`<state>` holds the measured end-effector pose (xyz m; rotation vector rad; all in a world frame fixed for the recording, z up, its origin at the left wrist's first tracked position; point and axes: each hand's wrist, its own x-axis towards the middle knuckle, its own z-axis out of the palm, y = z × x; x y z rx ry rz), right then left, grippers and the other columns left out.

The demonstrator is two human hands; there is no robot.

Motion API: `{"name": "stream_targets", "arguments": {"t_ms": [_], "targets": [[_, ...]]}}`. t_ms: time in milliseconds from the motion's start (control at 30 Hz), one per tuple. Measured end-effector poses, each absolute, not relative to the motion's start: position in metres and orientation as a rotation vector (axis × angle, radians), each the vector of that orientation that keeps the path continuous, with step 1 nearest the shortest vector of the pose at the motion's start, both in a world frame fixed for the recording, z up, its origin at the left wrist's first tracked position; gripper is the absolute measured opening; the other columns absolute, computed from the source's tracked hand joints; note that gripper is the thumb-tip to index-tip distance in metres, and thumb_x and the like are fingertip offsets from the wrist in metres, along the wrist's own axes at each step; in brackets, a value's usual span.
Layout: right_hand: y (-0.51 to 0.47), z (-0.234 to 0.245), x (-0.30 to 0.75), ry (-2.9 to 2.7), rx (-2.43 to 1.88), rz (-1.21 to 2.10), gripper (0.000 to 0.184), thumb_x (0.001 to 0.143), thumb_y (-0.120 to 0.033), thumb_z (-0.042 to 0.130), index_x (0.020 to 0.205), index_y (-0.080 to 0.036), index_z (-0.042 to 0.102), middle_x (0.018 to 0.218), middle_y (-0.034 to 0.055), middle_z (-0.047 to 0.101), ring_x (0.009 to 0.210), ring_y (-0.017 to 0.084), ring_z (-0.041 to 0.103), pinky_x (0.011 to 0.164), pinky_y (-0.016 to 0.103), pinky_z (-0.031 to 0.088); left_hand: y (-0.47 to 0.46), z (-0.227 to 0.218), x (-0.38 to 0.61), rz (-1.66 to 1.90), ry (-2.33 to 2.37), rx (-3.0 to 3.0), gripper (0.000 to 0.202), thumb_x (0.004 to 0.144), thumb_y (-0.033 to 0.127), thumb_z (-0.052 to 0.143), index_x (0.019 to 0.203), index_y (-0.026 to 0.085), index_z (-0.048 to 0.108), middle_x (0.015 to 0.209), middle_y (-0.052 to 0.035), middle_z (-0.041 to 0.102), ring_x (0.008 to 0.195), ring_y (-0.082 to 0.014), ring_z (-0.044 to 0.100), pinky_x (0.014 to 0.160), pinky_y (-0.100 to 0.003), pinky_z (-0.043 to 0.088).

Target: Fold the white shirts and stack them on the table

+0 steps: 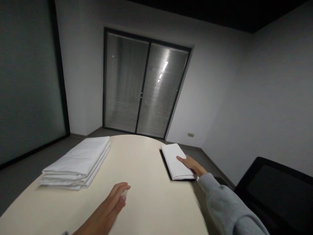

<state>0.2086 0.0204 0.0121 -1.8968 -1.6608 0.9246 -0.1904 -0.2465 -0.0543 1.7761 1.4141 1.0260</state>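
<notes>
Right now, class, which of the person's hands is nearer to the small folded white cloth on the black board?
Right. The right hand touches the small folded cloth at its near edge; the left hand is over the table, well apart from it.

Dim, grey room light, ceiling-lamp glare on the blinds [146, 85], motion-blurred near hand [114, 200], wide-angle bending at edges.
</notes>
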Motion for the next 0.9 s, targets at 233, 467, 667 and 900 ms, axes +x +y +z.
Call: {"name": "stream_targets", "arguments": {"t_ms": [233,467,667,900], "targets": [[-0.019,0.010,0.144,-1.803,-1.817,0.074,0.072,0.098,-0.048,0.054,0.160,-0.016,0.033,0.162,0.0250,0.031,0.153,0.045,0.022,0.120,0.069,0.010,-0.249,-0.043,-0.186,1.024,1.586,2.085,0.042,0.107,0.042,0.040,0.145,0.030,0.055,0.157,-0.0073,0.051,0.141,-0.0223,0.054,0.118,-0.040,0.047],[-0.153,-0.035,0.002,-2.420,-1.021,0.168,0.047,0.097,-0.034,0.059,0.143,-0.028,0.054,0.149,0.0120,0.052,0.138,0.030,0.045,0.115,0.049,0.035,-0.241,-0.002,-0.248,1.216,2.543,2.265,0.051,0.096,0.028,0.055,0.146,0.017,0.053,0.151,-0.0175,0.055,0.139,-0.0368,0.048,0.118,-0.056,0.036],[-0.191,-0.040,-0.021,-2.620,-0.845,0.388,0.038,0.096,-0.033,0.062,0.134,-0.029,0.061,0.137,0.0072,0.062,0.126,0.029,0.053,0.110,0.048,0.038,-0.242,-0.009,-0.302,0.813,2.754,2.094,0.055,0.095,0.037,0.054,0.145,0.014,0.056,0.139,-0.0168,0.066,0.125,-0.0371,0.058,0.104,-0.052,0.043],[-0.186,-0.040,-0.010,-2.590,-0.805,0.433,0.035,0.095,-0.027,0.060,0.129,-0.024,0.065,0.131,0.0090,0.064,0.124,0.028,0.054,0.110,0.046,0.039,-0.228,-0.002,-0.323,0.964,2.808,2.103,0.045,0.103,0.038,0.039,0.130,0.013,0.066,0.123,-0.0184,0.073,0.117,-0.0338,0.063,0.099,-0.045,0.044]]}}
